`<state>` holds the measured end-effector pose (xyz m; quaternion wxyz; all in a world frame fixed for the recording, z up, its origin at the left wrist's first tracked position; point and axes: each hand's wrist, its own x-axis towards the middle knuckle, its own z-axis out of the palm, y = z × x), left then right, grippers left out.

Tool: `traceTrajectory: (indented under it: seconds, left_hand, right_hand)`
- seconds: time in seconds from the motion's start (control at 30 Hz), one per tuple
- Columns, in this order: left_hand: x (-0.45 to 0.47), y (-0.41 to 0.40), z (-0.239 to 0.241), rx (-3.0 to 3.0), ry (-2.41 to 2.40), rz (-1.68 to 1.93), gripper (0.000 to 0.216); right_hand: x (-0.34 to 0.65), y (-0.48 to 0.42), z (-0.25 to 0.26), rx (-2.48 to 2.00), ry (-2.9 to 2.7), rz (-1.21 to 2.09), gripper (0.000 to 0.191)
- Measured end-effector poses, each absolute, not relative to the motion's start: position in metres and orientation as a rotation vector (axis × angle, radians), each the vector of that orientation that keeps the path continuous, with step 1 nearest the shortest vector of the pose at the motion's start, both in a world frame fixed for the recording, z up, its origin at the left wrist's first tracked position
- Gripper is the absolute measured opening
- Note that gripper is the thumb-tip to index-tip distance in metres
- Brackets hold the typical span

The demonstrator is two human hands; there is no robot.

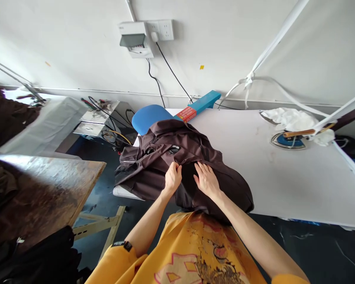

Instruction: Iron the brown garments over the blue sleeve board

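Note:
A dark brown garment (165,154) with a small black label lies bunched on the left end of a white padded ironing table (254,165). My left hand (173,177) rests on the fabric with its fingers curled and pinching a fold. My right hand (206,178) lies beside it, fingers stretched fairly flat on the cloth. The two hands are a few centimetres apart, near the table's front edge.
An iron (290,139) with a wooden handle sits on a blue pad at the far right, beside white cloth (290,117). A blue and red box (198,106) and a blue chair back (148,117) stand behind the garment. A brown wooden table (38,189) is left.

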<state>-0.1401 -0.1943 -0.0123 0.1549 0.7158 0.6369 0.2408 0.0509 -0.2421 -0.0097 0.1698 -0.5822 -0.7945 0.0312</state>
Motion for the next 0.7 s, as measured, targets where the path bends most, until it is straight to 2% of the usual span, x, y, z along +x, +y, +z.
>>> traceTrajectory:
  seconds: [0.27,0.33,0.4,0.5,0.6,0.7]
  left_hand:
    - [-0.168,-0.198,0.000,2.272,1.692,0.423,0.011]
    - [-0.154,-0.200,0.011,2.334,1.762,0.497,0.010]
    - [-0.133,-0.206,0.023,2.360,1.736,0.704,0.021]
    - [-0.101,-0.215,0.036,2.356,1.481,0.913,0.025]
    - [-0.080,-0.221,0.038,2.373,1.230,0.869,0.024]
    - [-0.074,-0.224,0.029,2.381,1.131,0.803,0.025]
  right_hand:
    - [0.048,-0.259,-0.006,-1.518,-2.454,0.144,0.057]
    - [0.042,-0.252,-0.006,-1.573,-2.433,0.156,0.059]
    - [0.036,-0.243,-0.006,-1.643,-2.402,0.169,0.059]
    - [0.028,-0.234,-0.008,-1.674,-2.407,0.191,0.052]
    - [0.030,-0.239,-0.011,-1.648,-2.437,0.219,0.047]
    - [0.044,-0.259,-0.012,-1.699,-2.394,0.204,0.051]
